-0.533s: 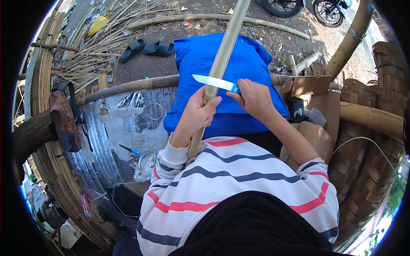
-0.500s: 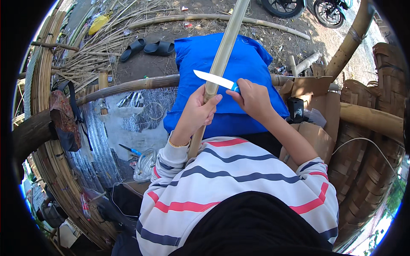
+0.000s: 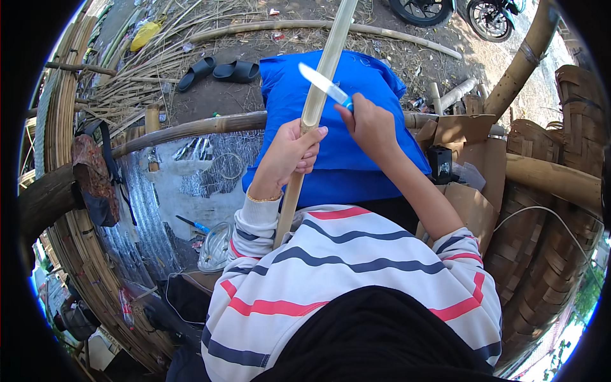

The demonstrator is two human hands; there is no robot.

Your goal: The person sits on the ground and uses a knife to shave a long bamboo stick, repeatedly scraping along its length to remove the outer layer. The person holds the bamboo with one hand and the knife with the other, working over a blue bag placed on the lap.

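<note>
A long pale split-bamboo strip (image 3: 326, 73) slants up and away from my lap. My left hand (image 3: 291, 153) is closed round it just below a node, thumb lying along the strip. In my right hand (image 3: 374, 126) is a knife (image 3: 321, 81) with a blue handle, its bright blade pointing up and left across the strip; whether the edge touches the bamboo I cannot tell. Under both hands a blue cloth (image 3: 375, 159) covers my lap.
Bamboo poles (image 3: 197, 135) form a frame in front. To the left lie a second knife (image 3: 200, 226) and a clear plastic bundle (image 3: 216, 247) on a silvery sheet (image 3: 143, 216). An open cardboard box (image 3: 468, 207) stands right. Black sandals (image 3: 235, 71) rest on the ground beyond.
The knife and my right hand have moved up and away along the strip, and the blade has tilted more steeply. My left hand keeps its grip, with the strip shifted slightly left.
</note>
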